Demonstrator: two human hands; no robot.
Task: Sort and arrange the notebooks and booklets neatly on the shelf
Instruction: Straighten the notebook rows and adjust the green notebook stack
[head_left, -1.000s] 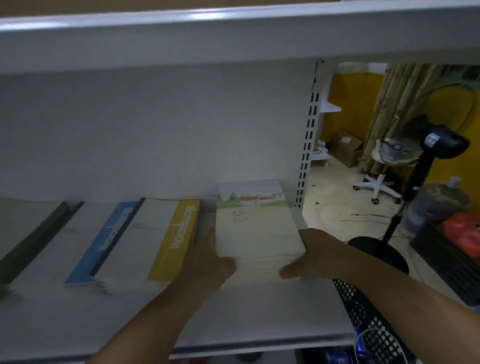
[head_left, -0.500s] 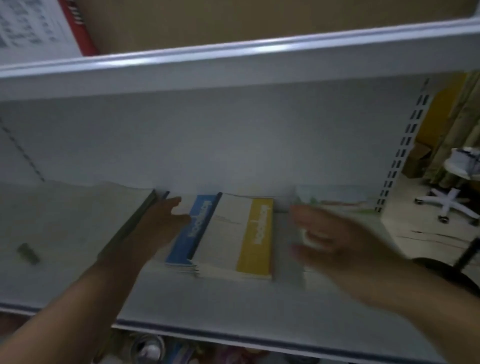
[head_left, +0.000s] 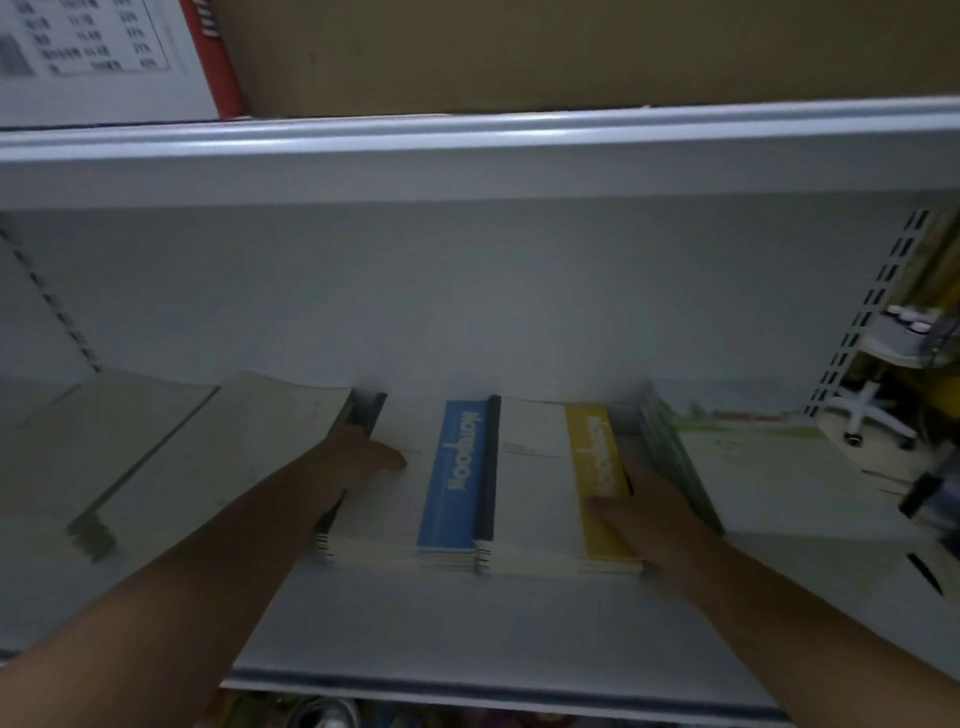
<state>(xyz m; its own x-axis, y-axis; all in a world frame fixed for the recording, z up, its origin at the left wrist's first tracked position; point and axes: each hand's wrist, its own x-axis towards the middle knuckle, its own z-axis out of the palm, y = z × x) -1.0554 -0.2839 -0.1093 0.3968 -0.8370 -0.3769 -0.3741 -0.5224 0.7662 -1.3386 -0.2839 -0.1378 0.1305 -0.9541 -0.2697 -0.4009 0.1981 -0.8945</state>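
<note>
Two notebook stacks lie side by side in the middle of the white shelf (head_left: 467, 623): one with a blue band (head_left: 452, 473), one with a yellow band (head_left: 597, 467). My left hand (head_left: 358, 460) rests on the left edge of the blue-banded stack, fingers on its white cover. My right hand (head_left: 639, 514) presses against the right edge of the yellow-banded stack, thumb on the yellow band. A stack of green-picture booklets (head_left: 769, 467) lies just right of my right hand. Pale grey-green booklets (head_left: 249, 447) lie to the left.
The upper shelf (head_left: 467, 145) hangs low overhead and carries a cardboard box (head_left: 571, 52) and a printed white box (head_left: 104, 57). Slotted uprights (head_left: 872, 312) bound the bay on the right. Beyond them a white swivel chair base (head_left: 862, 415) stands on the floor.
My hands left the green-picture booklets and moved left. They now flank the blue and yellow notebook stacks, the right hand having come down onto the yellow stack's edge. The view shifted left.
</note>
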